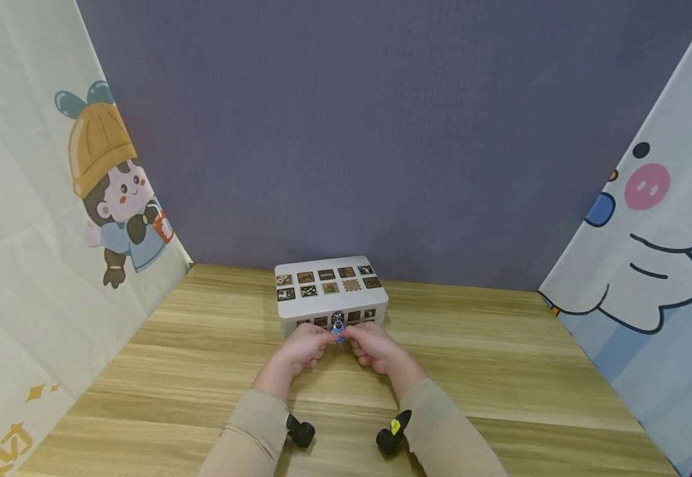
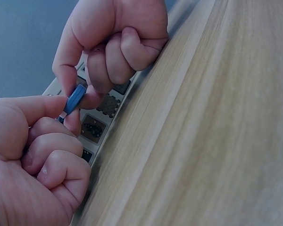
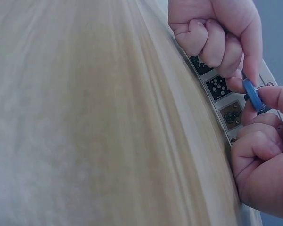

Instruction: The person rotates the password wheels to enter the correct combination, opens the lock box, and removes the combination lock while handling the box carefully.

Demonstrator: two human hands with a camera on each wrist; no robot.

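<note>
Clearly, L hand (image 1: 309, 344) & R hand (image 1: 376, 346) both pinch blue lock (image 1: 338, 330) w/ thumb & finger, other fingers curled, at front of white box (image 1: 322, 305); prob. best to keep lock steady, grip light.

From here I count two hands (image 1: 306, 346) (image 1: 376, 346), one blue lock (image 1: 338, 332), one white box (image 1: 325, 304), ten little pictures (image 1: 331, 287) on its lid, two sleeves (image 1: 253, 424) (image 1: 444, 421), two black wrist gadgets (image 1: 303, 434) (image 1: 389, 441), one bench (image 1: 489, 361), one yellow-hat cartoon (image 1: 120, 192) and one pink-nose cartoon (image 1: 674, 222).
</note>
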